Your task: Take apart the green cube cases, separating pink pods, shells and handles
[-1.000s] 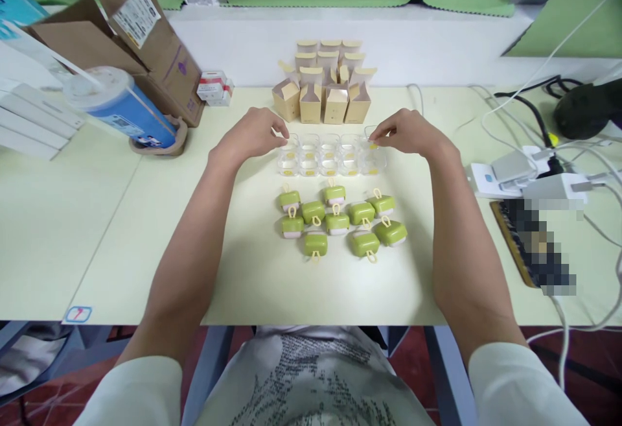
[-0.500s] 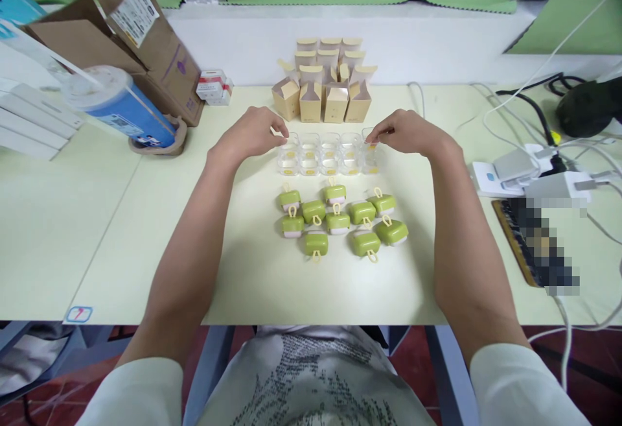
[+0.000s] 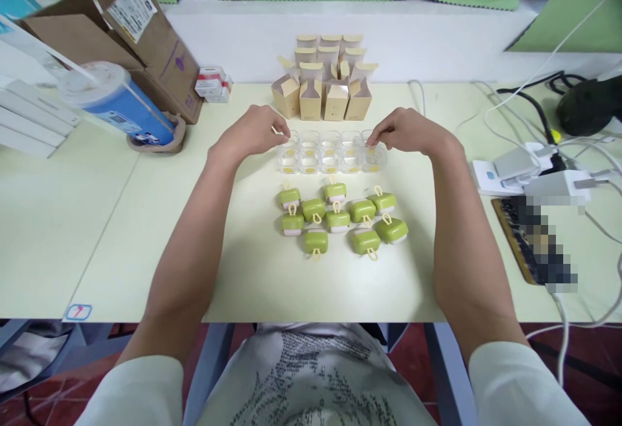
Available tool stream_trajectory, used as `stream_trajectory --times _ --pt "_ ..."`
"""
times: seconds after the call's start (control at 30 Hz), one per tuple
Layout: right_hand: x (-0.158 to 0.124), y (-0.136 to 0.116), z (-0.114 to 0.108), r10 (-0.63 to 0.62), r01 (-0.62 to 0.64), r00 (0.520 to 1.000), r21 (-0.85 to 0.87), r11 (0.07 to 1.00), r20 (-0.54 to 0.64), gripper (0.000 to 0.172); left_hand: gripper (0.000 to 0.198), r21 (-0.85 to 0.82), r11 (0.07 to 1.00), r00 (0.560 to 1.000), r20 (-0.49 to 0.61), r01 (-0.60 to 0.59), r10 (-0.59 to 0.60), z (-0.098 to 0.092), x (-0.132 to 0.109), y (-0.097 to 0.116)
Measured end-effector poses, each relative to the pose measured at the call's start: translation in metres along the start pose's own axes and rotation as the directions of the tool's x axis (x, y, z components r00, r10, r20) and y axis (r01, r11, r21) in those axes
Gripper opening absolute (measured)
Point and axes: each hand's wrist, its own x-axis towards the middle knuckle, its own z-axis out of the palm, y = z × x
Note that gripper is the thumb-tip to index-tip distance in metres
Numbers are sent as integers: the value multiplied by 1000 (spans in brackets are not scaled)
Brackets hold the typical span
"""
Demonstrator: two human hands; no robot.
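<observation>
Clear, rigid plastic containers point(image 3: 330, 161) stand on the smooth, pale desk point(image 3: 311, 286) in a tight block, two rows of five, rounded at the corners, with glossy walls and yellow oval marks low on them. The block's long axis runs left to right, parallel to the desk's front edge, and it lies straight ahead of the person, between the two hands.

The left hand point(image 3: 253, 133) is at the block's far left corner, fingers curled and thumb and forefinger brought close together at a container's rim. The right hand point(image 3: 407, 131) mirrors it at the far right corner, fingers bent down, their tips close to the rim there. The see-through plastic makes it hard to judge, so I cannot tell whether either hand grips a container or merely touches it.

Nearer the person lie ten small green cases point(image 3: 337, 220), shiny and rounded like pillows, with pale undersides and cream loops. Six loops point toward the back of the desk, four toward its front edge, and several cases sit askew.

Behind the block, small matte cardboard boxes point(image 3: 311, 102) stand upright in a cluster, square-cornered, flaps raised. A big brown carton point(image 3: 168, 69) leans at the left, beside a blue cup point(image 3: 133, 115).
</observation>
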Motion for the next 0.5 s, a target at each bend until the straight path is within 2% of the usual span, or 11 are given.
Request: stream_trajectory --times 0.2,0.3,0.43,0.5 --pt "-1 -3 1 -11 11 1000 5 1000 12 34 22 -15 1000 1000 -17 7 -7 5 3 -5" --pt "-9 -9 -6 -29 29 999 -2 1000 -15 38 19 -20 1000 999 -43 -8 7 0 1 -2" --pt "-37 -29 -24 -149 144 977 -44 989 -152 42 16 -22 993 986 -120 -116 112 -18 -20 18" --pt "-55 -45 -26 -246 240 957 -58 969 -153 39 17 -32 983 979 -108 -178 174 -22 -40 29"
